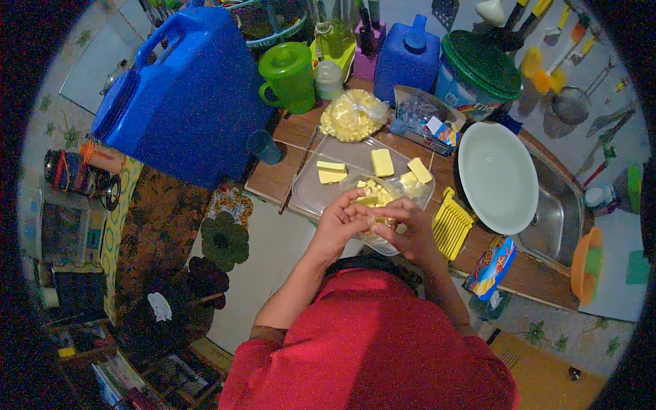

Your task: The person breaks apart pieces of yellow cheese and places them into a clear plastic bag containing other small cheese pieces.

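Over a grey tray [307, 179], my left hand [339, 222] and my right hand [412, 234] meet with their fingertips pinched close together. They are closed on a clear plastic bag [380, 242] holding small yellow cheese cubes [377, 190]. My fingers cover part of the bag, so exactly what lies between the fingertips is hard to see. Beyond the hands on the tray lie a cut cheese block [332, 172], a cheese block [382, 162] and a smaller cheese piece [419, 170]. A full, rounded bag of cheese cubes [353, 116] sits at the tray's far edge.
Right of the tray are a ridged yellow slicer [452, 225], a blue carton [490, 268], a large white basin [497, 178] and a metal sink [555, 212]. Behind stand a green pitcher [287, 76], a blue jug [407, 58] and a lidded bucket [480, 72]. A big blue container [195, 96] stands left.
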Demonstrator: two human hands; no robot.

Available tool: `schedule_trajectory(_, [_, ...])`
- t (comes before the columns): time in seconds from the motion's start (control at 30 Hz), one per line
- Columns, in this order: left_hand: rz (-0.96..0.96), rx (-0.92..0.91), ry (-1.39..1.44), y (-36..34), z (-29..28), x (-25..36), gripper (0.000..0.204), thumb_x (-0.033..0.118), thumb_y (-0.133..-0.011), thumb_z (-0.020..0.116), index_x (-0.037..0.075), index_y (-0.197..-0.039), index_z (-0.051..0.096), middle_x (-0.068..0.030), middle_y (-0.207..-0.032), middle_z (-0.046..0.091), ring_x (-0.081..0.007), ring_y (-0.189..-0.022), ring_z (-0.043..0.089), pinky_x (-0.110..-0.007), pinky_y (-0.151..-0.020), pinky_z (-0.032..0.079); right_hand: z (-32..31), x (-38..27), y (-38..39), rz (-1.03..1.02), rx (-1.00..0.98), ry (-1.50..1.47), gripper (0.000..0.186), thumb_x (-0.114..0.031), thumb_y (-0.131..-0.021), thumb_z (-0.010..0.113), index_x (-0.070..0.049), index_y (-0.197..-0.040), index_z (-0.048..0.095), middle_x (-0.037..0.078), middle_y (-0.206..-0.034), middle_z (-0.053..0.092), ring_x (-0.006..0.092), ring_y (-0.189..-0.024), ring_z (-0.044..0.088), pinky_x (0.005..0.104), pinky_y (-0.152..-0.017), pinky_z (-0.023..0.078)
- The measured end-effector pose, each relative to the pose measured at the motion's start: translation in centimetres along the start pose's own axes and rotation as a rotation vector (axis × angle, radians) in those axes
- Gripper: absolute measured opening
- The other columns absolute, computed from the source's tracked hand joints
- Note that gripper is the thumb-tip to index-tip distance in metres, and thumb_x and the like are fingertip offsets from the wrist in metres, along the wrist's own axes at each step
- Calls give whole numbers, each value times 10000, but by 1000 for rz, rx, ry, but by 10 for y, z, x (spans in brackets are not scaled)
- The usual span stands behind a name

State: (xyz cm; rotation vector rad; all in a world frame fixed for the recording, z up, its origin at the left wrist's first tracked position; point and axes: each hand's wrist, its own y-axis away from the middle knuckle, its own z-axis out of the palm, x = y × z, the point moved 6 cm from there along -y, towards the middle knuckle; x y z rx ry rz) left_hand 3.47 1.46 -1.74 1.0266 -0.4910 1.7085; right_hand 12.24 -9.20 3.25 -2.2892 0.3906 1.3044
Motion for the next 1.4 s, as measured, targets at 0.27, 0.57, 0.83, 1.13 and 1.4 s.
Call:
schedule_trajectory(0.27, [-5, -7, -24, 1, 1, -1, 439, 46, -800, 604, 19, -1202, 429, -76, -898, 619, -146, -794, 600, -263, -707, 489, -2, 0, -1, -40, 43, -40, 256, -106, -734, 694, -111, -983, 633, 74, -836, 579, 170, -765, 553, 265, -585, 462])
schedule_trajectory(0.57, [-89, 21, -178, 1, 1, -6, 243, 146, -861, 553, -14, -1039, 594, -35, -846, 629, -90, -698, 555, -220, -628, 452, -8, 8, -2, -54, 124, 77, 281, -181, -757, 692, -141, -1024, 616, 87, -859, 569, 179, -677, 557, 277, -526, 468])
schedule_trajectory(0.83, [-83, 57, -281, 1, -2, -10, 263, 162, -869, 548, -15, -1058, 598, -26, -829, 629, -82, -680, 544, -221, -634, 441, -7, 8, -2, -78, 122, 99, 307, -127, -734, 698, -130, -1028, 611, 87, -823, 568, 180, -665, 550, 274, -538, 467])
schedule_trajectory(1.13, [-45, 56, -357, 0, 0, -9, 243, 166, -866, 555, -6, -1025, 623, -26, -805, 627, -90, -688, 545, -234, -638, 447, -4, 7, -1, -54, 124, 126, 329, -74, -710, 709, -115, -1020, 605, 86, -805, 576, 179, -688, 556, 268, -534, 462])
schedule_trajectory(1.4, [-13, 126, -503, 2, -1, -4, 247, 179, -852, 583, 12, -1028, 628, -29, -826, 634, -90, -729, 557, -233, -671, 453, 2, 11, -2, -62, 100, 184, 433, -85, -701, 717, -148, -1109, 585, 86, -821, 578, 196, -704, 573, 267, -547, 486])
